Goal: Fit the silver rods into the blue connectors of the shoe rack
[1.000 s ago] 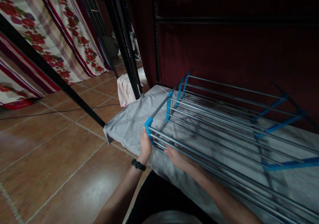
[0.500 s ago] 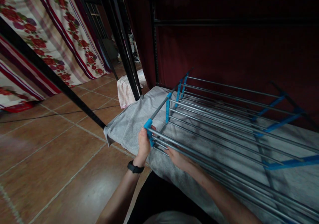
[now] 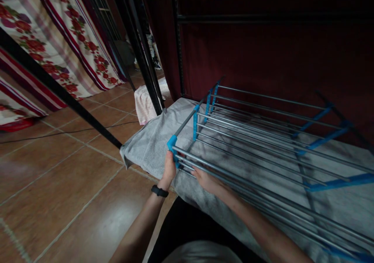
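A shoe rack (image 3: 257, 127) of grey metal tubes and blue plastic joints lies on a grey cloth (image 3: 152, 148). At its near left corner, my left hand (image 3: 169, 168) is closed around a blue plastic connector (image 3: 172, 143), the thumb along its outer side. My right hand (image 3: 206, 181) is just to the right, its fingers closed on the lower front metal tubes. Part of the right fingers is hidden behind the tubes. The rack's right end is partly cut off by the picture edge.
Black metal posts (image 3: 87, 115) of a frame stand at the left and behind. A dark red curtain (image 3: 248, 52) hangs at the back, a flowered curtain (image 3: 62, 46) at the left. A pale striped cloth (image 3: 144, 105) and a thin cable (image 3: 78, 132) lie over the tiled floor (image 3: 67, 189).
The rack appears slightly higher and further left in view, as does the background. Both hands keep about the same places on the rack.
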Action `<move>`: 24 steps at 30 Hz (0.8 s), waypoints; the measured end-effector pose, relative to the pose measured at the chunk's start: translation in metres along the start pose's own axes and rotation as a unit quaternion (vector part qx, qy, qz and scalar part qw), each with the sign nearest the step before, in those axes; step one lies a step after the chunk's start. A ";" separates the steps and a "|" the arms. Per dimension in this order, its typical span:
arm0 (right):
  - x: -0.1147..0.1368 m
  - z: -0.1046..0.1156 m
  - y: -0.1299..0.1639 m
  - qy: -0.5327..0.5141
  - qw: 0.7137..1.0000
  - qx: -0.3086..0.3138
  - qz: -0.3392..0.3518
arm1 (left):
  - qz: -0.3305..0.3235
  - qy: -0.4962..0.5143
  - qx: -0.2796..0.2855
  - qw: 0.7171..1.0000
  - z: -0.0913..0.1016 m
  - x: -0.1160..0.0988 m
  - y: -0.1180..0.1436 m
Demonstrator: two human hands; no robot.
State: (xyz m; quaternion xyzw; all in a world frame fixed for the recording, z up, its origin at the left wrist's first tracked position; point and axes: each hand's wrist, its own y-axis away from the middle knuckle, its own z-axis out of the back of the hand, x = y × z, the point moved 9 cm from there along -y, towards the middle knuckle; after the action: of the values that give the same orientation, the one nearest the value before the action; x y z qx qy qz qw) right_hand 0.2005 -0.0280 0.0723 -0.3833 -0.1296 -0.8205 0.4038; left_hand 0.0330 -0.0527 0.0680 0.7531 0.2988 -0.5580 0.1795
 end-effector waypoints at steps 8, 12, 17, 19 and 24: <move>-0.007 -0.008 -0.003 0.017 1.000 0.015 -0.014 | 0.029 0.016 -0.021 0.999 0.001 0.006 -0.001; -0.003 -0.005 -0.006 0.023 1.000 0.004 -0.012 | 0.025 0.010 -0.032 0.999 0.003 0.008 -0.002; 0.001 -0.007 -0.009 0.030 0.999 0.020 0.004 | 0.018 0.006 -0.022 1.000 0.005 0.012 -0.004; 0.000 -0.009 -0.010 0.038 0.999 0.027 0.006 | 0.017 0.007 -0.024 1.000 0.007 0.014 -0.006; -0.004 -0.011 -0.012 0.039 0.999 0.012 -0.012 | 0.023 0.013 -0.047 0.999 0.009 0.018 -0.008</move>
State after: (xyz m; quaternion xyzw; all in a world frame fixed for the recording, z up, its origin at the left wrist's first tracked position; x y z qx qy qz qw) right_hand 0.1865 -0.0237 0.0629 -0.3445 -0.1280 -0.8380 0.4033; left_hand 0.0241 -0.0475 0.0487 0.7576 0.3097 -0.5295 0.2233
